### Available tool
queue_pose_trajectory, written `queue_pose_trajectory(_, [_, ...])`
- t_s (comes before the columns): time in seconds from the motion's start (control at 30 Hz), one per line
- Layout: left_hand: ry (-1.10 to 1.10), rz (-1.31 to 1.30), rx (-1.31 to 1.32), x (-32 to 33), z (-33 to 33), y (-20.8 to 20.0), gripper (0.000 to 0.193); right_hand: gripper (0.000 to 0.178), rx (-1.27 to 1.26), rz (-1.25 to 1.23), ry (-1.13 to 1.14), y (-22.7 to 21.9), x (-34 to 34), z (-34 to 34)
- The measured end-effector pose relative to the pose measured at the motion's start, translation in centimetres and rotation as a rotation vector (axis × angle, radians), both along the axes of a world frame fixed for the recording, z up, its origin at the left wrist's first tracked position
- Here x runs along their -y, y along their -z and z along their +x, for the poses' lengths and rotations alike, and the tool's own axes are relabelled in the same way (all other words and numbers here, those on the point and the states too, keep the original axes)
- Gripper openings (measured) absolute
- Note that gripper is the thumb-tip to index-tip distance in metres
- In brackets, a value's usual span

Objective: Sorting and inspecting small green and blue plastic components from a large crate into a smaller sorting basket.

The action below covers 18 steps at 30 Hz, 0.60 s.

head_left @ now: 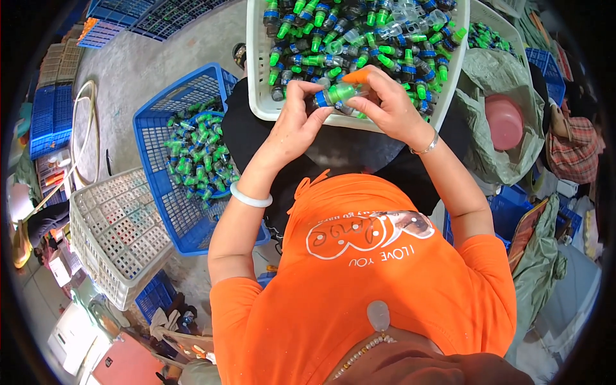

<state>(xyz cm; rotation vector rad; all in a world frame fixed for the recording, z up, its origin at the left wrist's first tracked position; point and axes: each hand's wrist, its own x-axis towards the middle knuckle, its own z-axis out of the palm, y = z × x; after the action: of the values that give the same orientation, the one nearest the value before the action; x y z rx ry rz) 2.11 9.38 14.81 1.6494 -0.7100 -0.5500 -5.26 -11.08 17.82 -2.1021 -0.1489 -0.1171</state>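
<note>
Both my hands meet over the near edge of a white crate heaped with small green, blue and dark plastic pieces. Between the thumb and fingers of my left hand is one such piece, a small bottle-like part with a green tip, a blue ring and a dark body. My right hand is closed around its green end, where clear plastic like a cap shows. An orange cover sits on a right-hand finger. Whether the clear plastic is fully seated on the piece, I cannot tell.
To the left, a blue basket holds many similar pieces, beside a white perforated crate. On the right, a pale green sack contains a pink basin. Loose clear caps lie atop the heap.
</note>
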Motion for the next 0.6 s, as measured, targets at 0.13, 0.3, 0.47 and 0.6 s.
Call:
queue_pose_trajectory(0.13, [0.002, 0.01, 0.205, 0.4, -0.8, -0.8, 0.039, 0.03, 0.035, 0.0, -0.047, -0.2, -0.3, -0.1])
queue_pose_trajectory(0.3, [-0.024, -0.014, 0.49, 0.4, -1.5, -0.6, 0.042, 0.025, -0.19, 0.306, -0.017, 0.2, -0.9, -0.2])
queue_pose_trajectory(0.47, [-0.018, 0.042, 0.663, 0.2, -1.8, -0.9, 0.045, 0.032, -0.488, 0.453, 0.02, 0.9, -0.9, 0.1])
queue_pose_trajectory(0.6, [-0.003, 0.07, 0.502, -1.1, -1.8, 0.4, 0.038, 0.035, -0.603, 0.233, -0.057, 0.5, -1.4, 1.0])
